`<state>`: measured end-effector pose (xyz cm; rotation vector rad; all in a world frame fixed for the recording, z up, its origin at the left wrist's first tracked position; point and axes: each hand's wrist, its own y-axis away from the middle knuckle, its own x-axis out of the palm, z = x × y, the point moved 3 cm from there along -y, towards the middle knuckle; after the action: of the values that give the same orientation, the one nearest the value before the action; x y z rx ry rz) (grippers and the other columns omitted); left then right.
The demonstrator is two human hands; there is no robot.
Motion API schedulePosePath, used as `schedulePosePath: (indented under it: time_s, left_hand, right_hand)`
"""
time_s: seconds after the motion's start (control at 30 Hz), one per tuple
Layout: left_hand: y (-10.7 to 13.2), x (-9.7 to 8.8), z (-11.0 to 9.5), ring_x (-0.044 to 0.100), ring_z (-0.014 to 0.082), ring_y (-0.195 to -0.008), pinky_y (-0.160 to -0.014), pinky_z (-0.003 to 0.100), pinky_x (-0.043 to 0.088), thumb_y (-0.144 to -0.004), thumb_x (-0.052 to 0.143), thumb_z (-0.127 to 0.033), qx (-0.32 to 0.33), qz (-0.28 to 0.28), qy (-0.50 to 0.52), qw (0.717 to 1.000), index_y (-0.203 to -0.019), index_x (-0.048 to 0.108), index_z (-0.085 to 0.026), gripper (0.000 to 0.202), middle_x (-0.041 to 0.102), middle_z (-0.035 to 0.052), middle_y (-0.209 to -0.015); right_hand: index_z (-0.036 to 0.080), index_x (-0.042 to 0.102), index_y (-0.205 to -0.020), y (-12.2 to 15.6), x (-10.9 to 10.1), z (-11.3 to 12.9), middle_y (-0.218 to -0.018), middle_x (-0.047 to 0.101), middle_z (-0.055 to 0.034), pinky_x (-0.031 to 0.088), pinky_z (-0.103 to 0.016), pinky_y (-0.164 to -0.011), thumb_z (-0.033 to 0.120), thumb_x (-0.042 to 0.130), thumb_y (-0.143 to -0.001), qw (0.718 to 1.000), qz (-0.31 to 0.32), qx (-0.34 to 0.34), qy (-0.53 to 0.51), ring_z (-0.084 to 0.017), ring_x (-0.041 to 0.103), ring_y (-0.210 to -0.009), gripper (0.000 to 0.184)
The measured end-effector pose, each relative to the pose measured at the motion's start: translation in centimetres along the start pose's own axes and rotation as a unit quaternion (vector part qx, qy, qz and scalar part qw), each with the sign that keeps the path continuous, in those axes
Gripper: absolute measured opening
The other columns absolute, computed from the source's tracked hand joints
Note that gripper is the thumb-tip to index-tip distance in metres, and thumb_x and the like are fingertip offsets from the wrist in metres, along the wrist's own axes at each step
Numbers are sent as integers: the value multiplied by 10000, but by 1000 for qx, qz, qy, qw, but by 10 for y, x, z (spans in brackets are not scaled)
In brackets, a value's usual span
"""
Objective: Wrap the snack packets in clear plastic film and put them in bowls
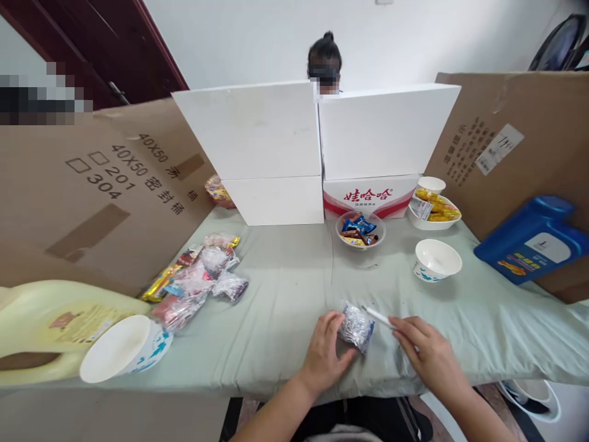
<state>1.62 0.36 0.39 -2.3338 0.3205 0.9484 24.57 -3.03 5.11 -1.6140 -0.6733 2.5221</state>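
My left hand (326,355) rests on the pale green cloth (285,288) near the table's front edge, its fingertips and thumb touching a small clear bag of silver-wrapped sweets (356,327). My right hand (426,351) lies just right of the bag, fingers curled on the cloth. A thin white strip (377,316) sticks out between the bag and my right fingers; whether I hold it is unclear.
A pile of snack packets (197,279) lies at left. Tipped paper bowl (124,351) and yellow jug (41,325) at front left. Bowls of sweets (360,230) (435,212), empty bowl (437,261), blue jug (534,239). Cardboard and white boxes (317,147) wall the table; a person sits behind.
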Motion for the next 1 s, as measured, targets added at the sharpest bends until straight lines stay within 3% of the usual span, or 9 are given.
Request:
schedulePosePath:
  time_s: [0.1,0.17,0.37,0.53,0.67,0.77,0.87,0.93,1.0]
  left_hand:
    - [2,-1,7,423,311,-1286,-1035,531,417,-783,677,-235,-34,-10,15,999,-1409,258,-212,754,425,161,-1368]
    - [3,1,10,428,307,-1292,-1036,524,419,-789,671,-230,-62,-7,27,998,-1421,244,-216,763,412,157,-1398]
    - [3,5,12,565,275,-1138,-964,487,483,-762,698,-222,-122,-1,58,991,-1416,284,-208,774,517,139,-1314]
    - [-17,1,-7,451,328,-1288,-1033,552,409,-741,697,-178,-29,32,50,998,-1405,335,-236,758,458,146,-1407]
    - [-33,5,-24,431,281,-1323,-1048,515,404,-825,608,-137,112,41,83,989,-1494,110,-269,844,431,149,-1440]
    - [-36,12,-28,363,293,-1371,-1026,493,430,-877,596,-219,174,36,94,979,-1508,7,-266,864,323,180,-1501]
    - [-35,14,-25,352,327,-1368,-1005,524,436,-877,599,-264,158,23,74,984,-1511,6,-250,868,287,202,-1507]
    - [-33,9,-17,497,294,-1246,-956,490,480,-861,608,-240,100,19,76,992,-1503,69,-256,839,403,184,-1434]
    - [-31,-3,-3,620,213,-1017,-865,409,532,-861,584,-209,22,-3,97,995,-1473,172,-267,741,531,137,-1309]
  right_hand:
    - [257,638,-1106,-14,1,34,-933,657,-44,476,-308,-731,307,416,-982,998,33,-56,-22,-172,622,-808,259]
    - [268,646,-1093,-15,-5,34,-907,659,-40,475,-312,-707,318,404,-985,996,63,-59,-19,-171,621,-773,270]
    - [291,680,-1007,19,-40,-46,-924,677,-42,503,-303,-672,468,404,-957,996,78,38,1,-175,650,-751,332]
    - [238,688,-937,40,-30,-95,-900,691,-80,512,-401,-726,565,354,-933,990,8,121,64,-244,650,-808,468]
    - [223,651,-1061,27,-7,-56,-1045,666,-110,478,-466,-883,520,452,-914,991,-77,104,22,-280,597,-1005,387]
    - [224,510,-1282,11,15,-4,-1203,605,-113,484,-437,-924,508,566,-858,994,-37,58,-84,-266,560,-1117,514]
    - [216,537,-1227,-2,32,26,-1233,584,-117,488,-435,-920,458,612,-829,991,-19,31,-129,-268,553,-1130,472]
    - [217,608,-1027,-7,36,23,-1095,636,-100,497,-413,-878,364,527,-892,988,-52,38,-140,-242,588,-1036,215]
    - [216,603,-906,-6,36,7,-952,656,-84,495,-402,-835,325,454,-933,986,-94,63,-126,-229,601,-940,186]
